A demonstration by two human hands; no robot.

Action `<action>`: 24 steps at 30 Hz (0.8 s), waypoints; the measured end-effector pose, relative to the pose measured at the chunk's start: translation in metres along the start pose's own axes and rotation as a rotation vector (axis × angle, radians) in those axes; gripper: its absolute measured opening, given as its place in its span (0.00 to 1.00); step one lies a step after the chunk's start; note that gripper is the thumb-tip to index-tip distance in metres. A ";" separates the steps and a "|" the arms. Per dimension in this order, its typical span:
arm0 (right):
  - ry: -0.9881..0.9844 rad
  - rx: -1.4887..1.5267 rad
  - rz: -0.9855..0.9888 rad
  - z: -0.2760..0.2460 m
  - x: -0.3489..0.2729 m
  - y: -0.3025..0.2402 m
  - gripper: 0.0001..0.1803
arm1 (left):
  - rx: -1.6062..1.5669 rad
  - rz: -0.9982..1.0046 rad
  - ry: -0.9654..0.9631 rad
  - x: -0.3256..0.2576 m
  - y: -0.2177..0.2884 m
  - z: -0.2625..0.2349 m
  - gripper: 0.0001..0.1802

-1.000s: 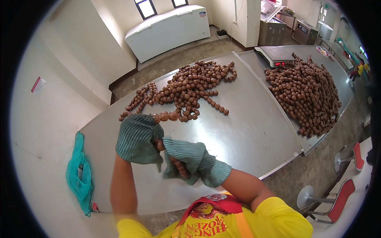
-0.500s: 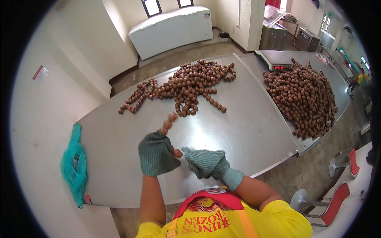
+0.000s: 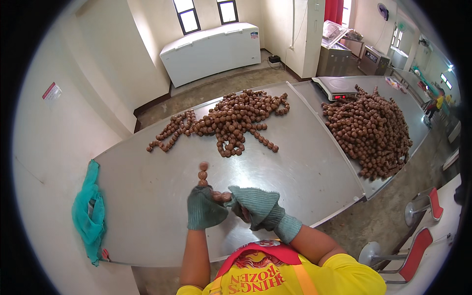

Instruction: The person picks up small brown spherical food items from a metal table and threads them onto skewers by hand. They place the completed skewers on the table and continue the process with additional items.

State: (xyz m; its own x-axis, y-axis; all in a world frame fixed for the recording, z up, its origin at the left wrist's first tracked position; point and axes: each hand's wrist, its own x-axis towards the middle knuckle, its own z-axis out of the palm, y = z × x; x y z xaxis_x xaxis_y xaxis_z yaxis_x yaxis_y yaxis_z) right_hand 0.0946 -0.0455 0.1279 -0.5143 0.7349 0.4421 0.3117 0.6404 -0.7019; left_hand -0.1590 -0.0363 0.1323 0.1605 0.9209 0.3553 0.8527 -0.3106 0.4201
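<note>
Both of my hands wear grey-green knit gloves and meet over the near part of the metal table. A short string of round brown sausage links sticks up out of my left hand, whose fingers are wrapped round it. Links from the same string show between the two gloves. My right hand is closed at that end of the string, with a brown link partly visible beneath its fingers. Farther out lies a tangled heap of linked sausages, several strands trailing toward me.
To the right, a second table carries a larger sausage pile beside a digital scale. A teal net cloth and red-handled scissors lie at the left edge. A white chest freezer stands behind; red chairs are at right.
My left hand has moved right and slightly down, bringing the string against my right hand. The links above the left glove now stand more upright. The head view has tilted up a little.
</note>
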 end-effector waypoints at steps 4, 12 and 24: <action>0.147 0.061 0.061 -0.014 0.006 -0.002 0.31 | -0.194 0.050 -0.354 -0.019 0.017 0.010 0.19; 0.167 0.818 0.441 -0.047 0.006 -0.005 0.05 | -0.897 -0.249 -0.554 -0.025 0.032 -0.064 0.32; 0.332 -0.171 0.132 -0.050 -0.006 -0.003 0.49 | -0.344 0.132 -0.487 0.048 0.091 0.012 0.29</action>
State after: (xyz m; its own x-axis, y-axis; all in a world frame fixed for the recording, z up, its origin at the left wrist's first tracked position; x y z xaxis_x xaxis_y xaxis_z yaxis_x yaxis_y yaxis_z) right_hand 0.1371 -0.0411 0.1554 -0.1830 0.8277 0.5305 0.5008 0.5429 -0.6742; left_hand -0.0682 -0.0171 0.1778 0.5322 0.8459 0.0343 0.6135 -0.4133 0.6729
